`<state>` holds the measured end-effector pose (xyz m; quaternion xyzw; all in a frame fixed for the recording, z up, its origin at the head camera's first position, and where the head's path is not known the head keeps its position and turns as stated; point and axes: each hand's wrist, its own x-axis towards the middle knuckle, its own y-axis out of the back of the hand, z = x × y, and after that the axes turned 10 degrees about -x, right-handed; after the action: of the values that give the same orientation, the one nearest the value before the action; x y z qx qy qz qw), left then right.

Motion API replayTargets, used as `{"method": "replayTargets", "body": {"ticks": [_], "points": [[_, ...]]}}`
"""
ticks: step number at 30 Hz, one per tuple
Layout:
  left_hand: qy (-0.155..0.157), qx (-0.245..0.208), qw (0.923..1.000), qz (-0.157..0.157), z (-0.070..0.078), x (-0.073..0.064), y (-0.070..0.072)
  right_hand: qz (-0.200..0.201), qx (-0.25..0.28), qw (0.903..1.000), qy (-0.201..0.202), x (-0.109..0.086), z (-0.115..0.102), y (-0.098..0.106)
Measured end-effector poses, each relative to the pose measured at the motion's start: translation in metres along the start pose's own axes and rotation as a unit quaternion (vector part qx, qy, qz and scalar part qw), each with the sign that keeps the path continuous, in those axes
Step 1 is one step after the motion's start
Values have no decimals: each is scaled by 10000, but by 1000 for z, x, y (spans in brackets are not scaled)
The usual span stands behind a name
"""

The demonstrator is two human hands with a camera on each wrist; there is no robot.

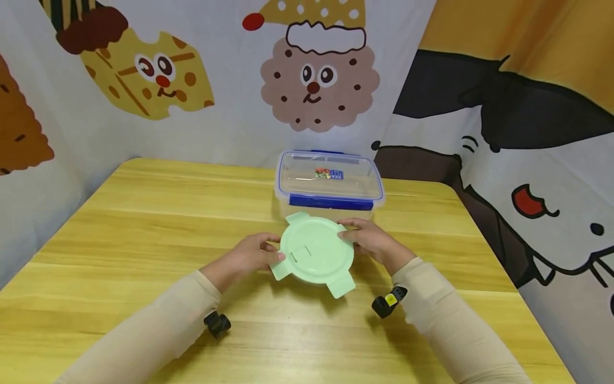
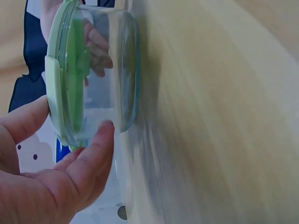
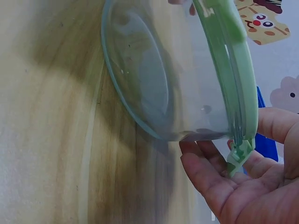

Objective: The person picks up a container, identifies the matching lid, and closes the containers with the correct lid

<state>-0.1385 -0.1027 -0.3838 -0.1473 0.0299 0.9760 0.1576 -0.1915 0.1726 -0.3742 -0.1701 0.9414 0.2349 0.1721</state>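
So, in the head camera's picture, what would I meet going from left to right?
Cheese-shaped cartoon, left hand, green-lidded container, right hand, red cartoon mouth.

The head view is bright and evenly lit, sharp enough to keep the cartoon-printed white cloth backdrop (image 1: 230, 144) clear; a pale sheen lies on the near middle of the yellow wood-grained tabletop (image 1: 192, 213), and soft-edged shadow falls beneath the beige-sleeved right forearm (image 1: 446, 309). Faint reflections mark the rectangular clear plastic box with blue trim (image 1: 331, 184). Both wrist views are dimmer and softer: in the left, the wood grain smears and a blurred shadow runs beside the round clear glass bowl (image 2: 102, 93); in the right, broad shading darkens the wood and dull reflections cloud the glass
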Motion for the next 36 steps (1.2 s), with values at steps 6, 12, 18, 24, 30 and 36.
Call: {"method": "replayTargets", "body": {"ticks": [6, 12, 18, 24, 30, 36], "points": [[151, 206, 9996, 107, 3, -1, 1, 110, -25, 9999, -71, -1, 0, -3], [-8, 491, 9983, 313, 3, 4, 1, 75, -101, 9999, -7, -2, 1, -5], [-501, 1130, 9912, 469, 7, 16, 5, 54, -137, 9999, 8, -5, 3, -5], [-541, 1156, 9911, 374, 13, 24, 8, 50, -137, 9999, 4, -7, 3, -6], [-520, 1316, 9893, 368, 18, 31, 5, -4, -81, 10000, 32, -6, 3, -7], [-620, 1459, 9869, 292, 18, 40, 5, -53, -94, 9999, -36, -7, 5, -7]]}}
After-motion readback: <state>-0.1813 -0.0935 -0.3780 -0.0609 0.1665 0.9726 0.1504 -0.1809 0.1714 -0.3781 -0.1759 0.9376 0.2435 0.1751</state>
